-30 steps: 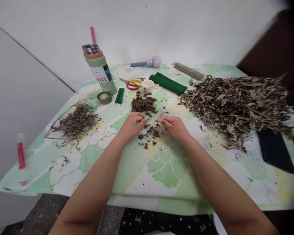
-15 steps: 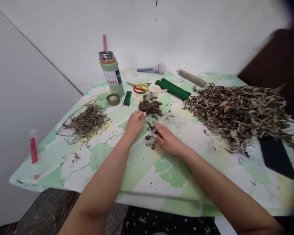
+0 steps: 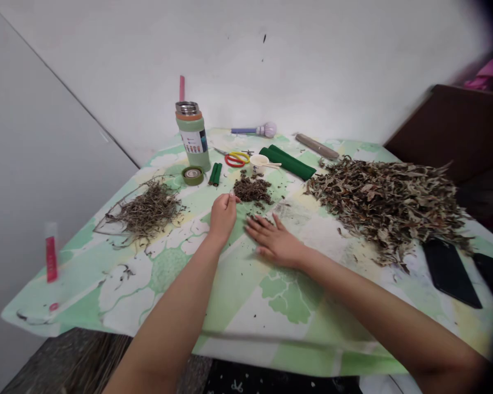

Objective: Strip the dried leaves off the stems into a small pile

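Records right hand [image 3: 273, 241] changed since the earlier frame: then loosely curled, now pressed flat, palm down on the tablecloth [image 3: 246, 306] with fingers spread. Finds left hand [image 3: 224, 215] just beside it to the left, fingertips drawn together; cannot tell whether pinching a fragment. Places crushed-leaf pile [image 3: 252, 190] just beyond both hands, close off the left fingertips and clear of the right, with dry-leaf heap [image 3: 388, 202] well apart to the right.
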The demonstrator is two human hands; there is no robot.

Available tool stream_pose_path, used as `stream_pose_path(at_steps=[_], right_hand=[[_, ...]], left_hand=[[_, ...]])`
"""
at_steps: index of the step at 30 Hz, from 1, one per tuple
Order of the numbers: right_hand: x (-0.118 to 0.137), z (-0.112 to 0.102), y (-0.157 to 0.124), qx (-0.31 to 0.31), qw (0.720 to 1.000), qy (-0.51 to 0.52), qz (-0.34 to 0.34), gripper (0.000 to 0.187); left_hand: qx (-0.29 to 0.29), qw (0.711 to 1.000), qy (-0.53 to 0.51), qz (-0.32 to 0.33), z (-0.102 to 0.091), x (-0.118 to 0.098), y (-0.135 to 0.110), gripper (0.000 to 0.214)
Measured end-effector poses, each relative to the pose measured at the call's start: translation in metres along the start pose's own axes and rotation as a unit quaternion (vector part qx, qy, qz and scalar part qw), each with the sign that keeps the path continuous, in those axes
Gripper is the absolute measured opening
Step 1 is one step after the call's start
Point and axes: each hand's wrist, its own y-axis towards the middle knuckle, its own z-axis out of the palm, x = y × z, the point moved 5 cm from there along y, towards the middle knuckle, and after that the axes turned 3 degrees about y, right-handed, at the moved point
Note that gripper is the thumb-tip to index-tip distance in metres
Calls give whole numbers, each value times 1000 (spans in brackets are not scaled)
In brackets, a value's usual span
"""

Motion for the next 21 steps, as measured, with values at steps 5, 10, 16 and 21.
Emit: stream_pose_path(at_steps=[5, 10, 16, 21], right_hand=[[-40, -7, 27, -48, 989, 35, 132, 60], [-10, -2, 28, -7, 999, 30, -13, 59], [-43, -30, 18, -116, 988, 90, 47, 47], [-104, -50, 38, -225, 943, 96, 227, 50]], left_hand=[[7, 1000, -5, 1, 3, 2, -1, 45], [-8, 1000, -20, -13, 2, 6, -1, 45], [-18, 999, -22, -41, 2, 11, -3, 45], [-23, 999, 46, 16, -1, 0, -2, 41]])
